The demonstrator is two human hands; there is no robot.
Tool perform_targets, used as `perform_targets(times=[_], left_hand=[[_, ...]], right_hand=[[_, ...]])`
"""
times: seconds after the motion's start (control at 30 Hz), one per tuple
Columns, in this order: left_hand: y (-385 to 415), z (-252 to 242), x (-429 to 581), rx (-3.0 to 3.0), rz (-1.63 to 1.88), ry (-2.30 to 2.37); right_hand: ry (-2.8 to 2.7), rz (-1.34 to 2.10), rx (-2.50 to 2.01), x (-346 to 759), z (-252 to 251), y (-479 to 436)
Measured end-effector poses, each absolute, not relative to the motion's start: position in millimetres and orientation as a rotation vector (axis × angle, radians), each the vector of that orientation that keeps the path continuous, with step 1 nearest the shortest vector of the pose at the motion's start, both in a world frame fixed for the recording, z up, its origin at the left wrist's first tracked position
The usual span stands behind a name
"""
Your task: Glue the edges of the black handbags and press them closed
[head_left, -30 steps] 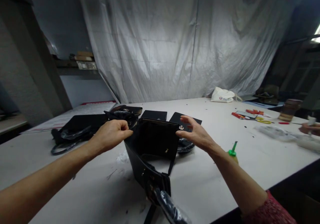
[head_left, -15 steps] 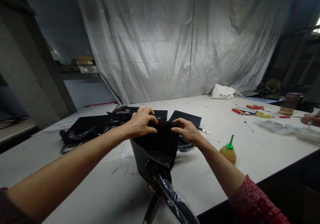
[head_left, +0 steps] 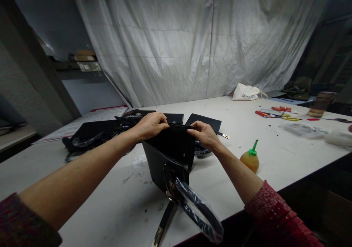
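Observation:
A black handbag [head_left: 167, 159] stands on the white table [head_left: 275, 155] right in front of me. My left hand [head_left: 150, 125] is closed on the left part of its top edge. My right hand [head_left: 203, 135] grips the same edge on the right. A handle wrapped in clear plastic [head_left: 199, 212] hangs from the bag's near side, and a black strap with a gold tip [head_left: 161, 226] trails toward the table's near edge. The bag's inside is hidden.
More black bags and flat black pieces [head_left: 90, 135] lie behind to the left. A yellow glue bottle with a green nozzle [head_left: 249, 159] stands right of the bag. Farther right are tools [head_left: 275, 113], crumpled plastic [head_left: 302, 129] and a white bag [head_left: 246, 92].
My hands came together from apart onto the bag's top edge. A small gold clasp that showed at my right fingers is no longer seen. The view shifted and the plastic-wrapped handle shows more.

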State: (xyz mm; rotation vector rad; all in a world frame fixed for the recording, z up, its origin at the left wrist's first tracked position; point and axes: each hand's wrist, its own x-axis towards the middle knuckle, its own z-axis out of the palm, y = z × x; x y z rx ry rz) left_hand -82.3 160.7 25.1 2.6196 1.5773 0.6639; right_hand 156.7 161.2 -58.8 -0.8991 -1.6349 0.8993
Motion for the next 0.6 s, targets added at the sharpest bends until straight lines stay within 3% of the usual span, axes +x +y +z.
perform_targets(times=[0.43, 0.6], left_hand=[[155.1, 32.8, -72.2, 2.546, 0.566, 1.826], [158.2, 30.6, -70.6, 2.522, 0.576, 1.893]], right_hand=[[-1.659, 0.750, -1.035, 149.0, -50.9, 156.4], [-1.704, 0.495, -1.189, 143.2, -43.6, 152.1]])
